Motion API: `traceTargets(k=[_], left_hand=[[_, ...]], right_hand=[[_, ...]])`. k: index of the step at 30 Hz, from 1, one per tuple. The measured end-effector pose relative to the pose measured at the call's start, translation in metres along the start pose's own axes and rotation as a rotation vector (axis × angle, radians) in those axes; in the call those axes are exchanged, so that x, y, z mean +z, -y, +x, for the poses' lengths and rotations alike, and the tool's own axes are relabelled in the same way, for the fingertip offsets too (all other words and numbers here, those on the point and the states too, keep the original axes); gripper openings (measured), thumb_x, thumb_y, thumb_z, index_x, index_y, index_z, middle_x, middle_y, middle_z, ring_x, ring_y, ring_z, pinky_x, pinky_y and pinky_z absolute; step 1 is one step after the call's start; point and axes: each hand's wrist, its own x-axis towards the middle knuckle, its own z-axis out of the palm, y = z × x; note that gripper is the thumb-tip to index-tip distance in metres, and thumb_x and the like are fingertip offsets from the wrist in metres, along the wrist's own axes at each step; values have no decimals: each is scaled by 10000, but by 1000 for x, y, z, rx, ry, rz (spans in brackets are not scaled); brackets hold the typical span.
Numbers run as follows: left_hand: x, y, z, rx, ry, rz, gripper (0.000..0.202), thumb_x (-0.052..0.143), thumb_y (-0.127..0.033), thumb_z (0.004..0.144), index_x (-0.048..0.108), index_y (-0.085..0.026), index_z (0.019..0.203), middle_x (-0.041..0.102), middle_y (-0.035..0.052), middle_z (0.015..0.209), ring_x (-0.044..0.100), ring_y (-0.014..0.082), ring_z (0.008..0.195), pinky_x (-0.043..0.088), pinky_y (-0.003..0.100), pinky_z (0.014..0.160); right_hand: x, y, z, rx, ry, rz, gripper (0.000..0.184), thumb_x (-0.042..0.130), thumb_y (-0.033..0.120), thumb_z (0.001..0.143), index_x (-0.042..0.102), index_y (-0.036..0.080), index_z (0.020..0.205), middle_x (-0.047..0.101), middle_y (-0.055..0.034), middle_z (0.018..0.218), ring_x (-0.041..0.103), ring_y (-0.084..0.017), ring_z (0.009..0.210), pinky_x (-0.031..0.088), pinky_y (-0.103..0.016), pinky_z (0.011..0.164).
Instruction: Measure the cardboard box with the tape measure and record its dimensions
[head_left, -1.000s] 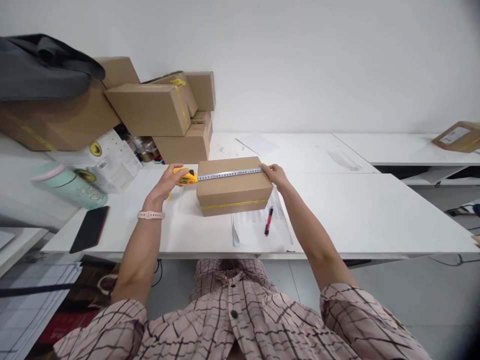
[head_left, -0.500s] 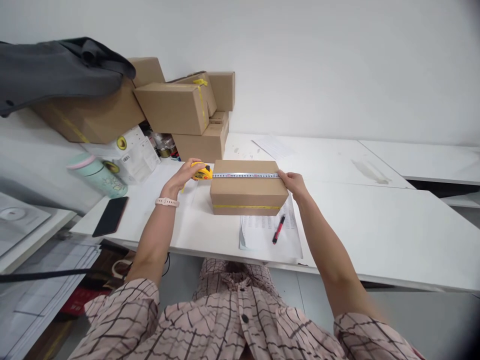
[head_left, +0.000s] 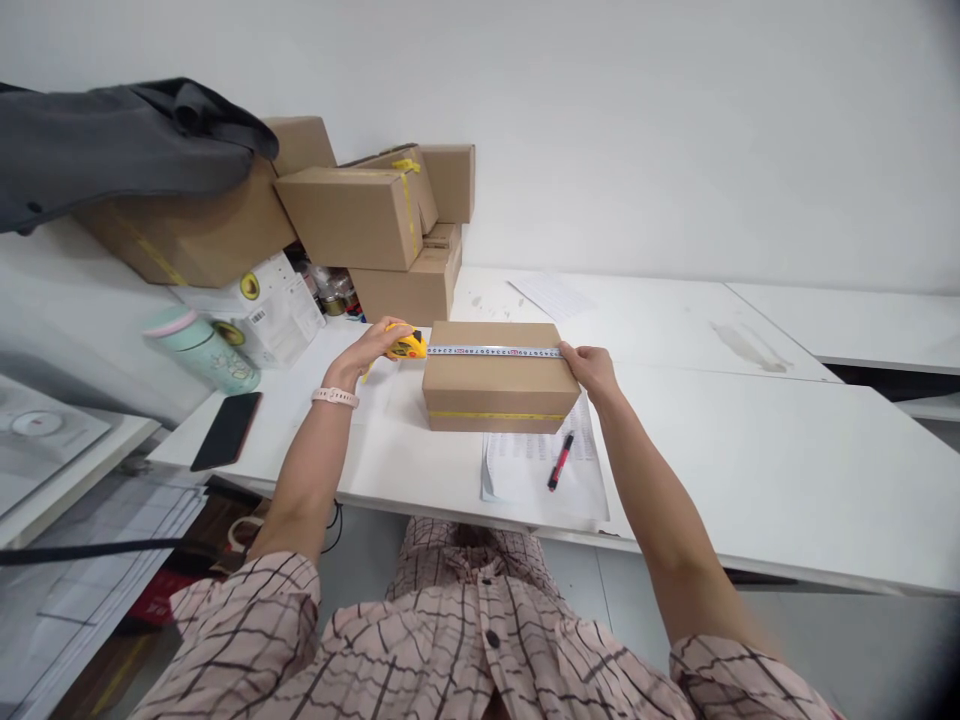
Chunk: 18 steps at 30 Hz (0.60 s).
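Observation:
A brown cardboard box (head_left: pixel 501 388) lies lengthwise on the white table, with a strip of yellow tape along its near side. Wrapped around the yellow tape measure (head_left: pixel 407 345), my left hand (head_left: pixel 373 348) is just off the box's left end. The white blade (head_left: pixel 480 351) runs out straight across the box top to its right edge. There my right hand (head_left: pixel 589 368) pinches the blade's end against the box; its fingertips are partly hidden. Printed sheets (head_left: pixel 517 480) stick out from beneath the box's near side, and a red and black pen (head_left: pixel 560 461) rests on them.
Stacked cardboard boxes (head_left: pixel 345 215) stand at the back left, a dark grey bag (head_left: pixel 127 150) on top. A mint bottle (head_left: pixel 206 350) and a black phone (head_left: pixel 226 430) are at the left. Another paper sheet (head_left: pixel 551 295) lies behind the box, near the wall.
The view has shifted slightly, so everything appears a little further right. Both hands keep their hold, and the blade still lies stretched over the box.

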Motion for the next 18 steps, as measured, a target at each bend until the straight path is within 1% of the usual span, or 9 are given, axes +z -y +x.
traceTargets(k=[3, 5, 7, 9, 12, 13, 14, 16, 18], left_hand=[[-3, -4, -2, -6, -2, 16, 434, 691, -525, 741, 610, -190, 1004, 687, 64, 999, 658, 227, 948, 477, 264, 645], [-7, -10, -11, 23, 5, 35, 475, 701, -520, 749, 615, -188, 1078, 686, 72, 1045, 659, 234, 974, 489, 275, 682], [-8, -15, -33, 72, 50, 58, 600, 745, -517, 741, 602, -195, 1226, 679, 76, 1101, 660, 240, 1003, 507, 292, 735], [0, -17, -66, 93, 150, 63, 750, 794, -509, 724, 555, -209, 1369, 669, 80, 1129, 663, 234, 981, 519, 303, 745], [42, -9, -128, -39, 457, -66, 817, 796, -504, 755, 495, -211, 1455, 669, 114, 1154, 658, 207, 838, 522, 315, 650], [62, -5, -147, -98, 586, -158, 792, 790, -504, 775, 497, -209, 1449, 668, 127, 1168, 663, 206, 840, 539, 327, 667], [84, -2, -164, -134, 657, -278, 754, 782, -511, 793, 510, -211, 1429, 660, 132, 1197, 671, 209, 882, 553, 333, 711], [125, 0, -187, -170, 715, -540, 718, 849, -527, 714, 575, -201, 1293, 659, 115, 1166, 676, 214, 924, 566, 323, 754], [156, -4, -196, -190, 646, -713, 681, 857, -557, 704, 580, -219, 1226, 653, 96, 1138, 680, 214, 929, 579, 317, 754]], right_hand=[[-2, 3, 0, 9, -12, -87, 453, 612, 584, 854, 569, 210, 602, 581, -15, 587, 518, -157, 615, 387, -284, 607], [-7, 4, 3, 18, -48, -127, 443, 614, 569, 859, 587, 210, 602, 612, -28, 613, 530, -165, 618, 395, -300, 633], [-13, 4, 7, -10, -112, -74, 448, 590, 589, 872, 623, 206, 642, 632, -35, 641, 537, -170, 627, 408, -307, 650], [-19, 5, 12, -91, -185, 53, 484, 534, 634, 892, 659, 198, 724, 643, -37, 679, 539, -168, 642, 423, -304, 658], [-18, 17, 19, -264, -177, 161, 523, 470, 659, 914, 682, 189, 824, 679, -49, 765, 574, -181, 722, 450, -303, 707], [-14, 25, 21, -310, -122, 150, 509, 474, 643, 919, 685, 189, 828, 694, -55, 791, 591, -188, 755, 457, -305, 732], [-8, 35, 23, -344, -48, 124, 481, 486, 613, 925, 686, 189, 823, 708, -59, 812, 605, -195, 783, 460, -307, 756], [7, 57, 28, -378, 112, 39, 408, 516, 530, 937, 691, 188, 802, 730, -60, 836, 625, -201, 814, 456, -308, 793], [24, 79, 35, -405, 199, -62, 353, 524, 453, 950, 711, 187, 812, 745, -58, 870, 639, -201, 850, 445, -305, 830]])
